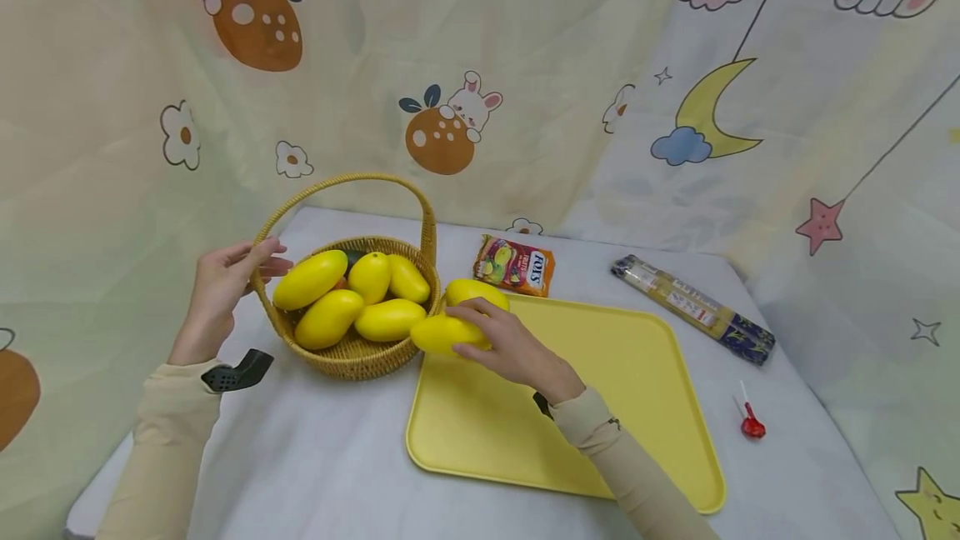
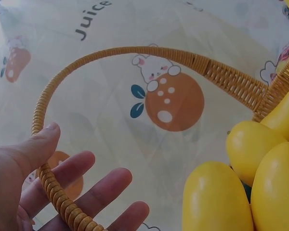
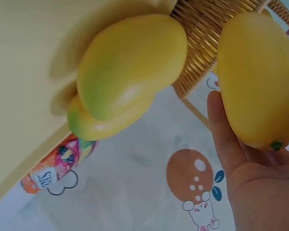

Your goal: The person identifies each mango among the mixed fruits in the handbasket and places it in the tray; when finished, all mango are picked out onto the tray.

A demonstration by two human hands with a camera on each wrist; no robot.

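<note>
While in the grip of the right hand (image 1: 510,346), a mango (image 1: 441,334) beside the basket (image 1: 360,367); left hand (image 1: 222,283) loosely round its handle (image 1: 358,178).

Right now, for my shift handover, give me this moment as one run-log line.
left hand: at basket handle | right hand: holding yellow fruit | basket: more fruit inside | FOX'S packet: beyond tray

We see a table (image 1: 300,457) covered by a white cloth (image 1: 795,457). Directly on it we find a wicker basket (image 1: 360,368) at left, a yellow tray (image 1: 630,373) beside it, an orange Fox's packet (image 1: 514,265) behind, and rightward a long wrapped package (image 1: 693,307) and red lollipop (image 1: 752,427).
</note>
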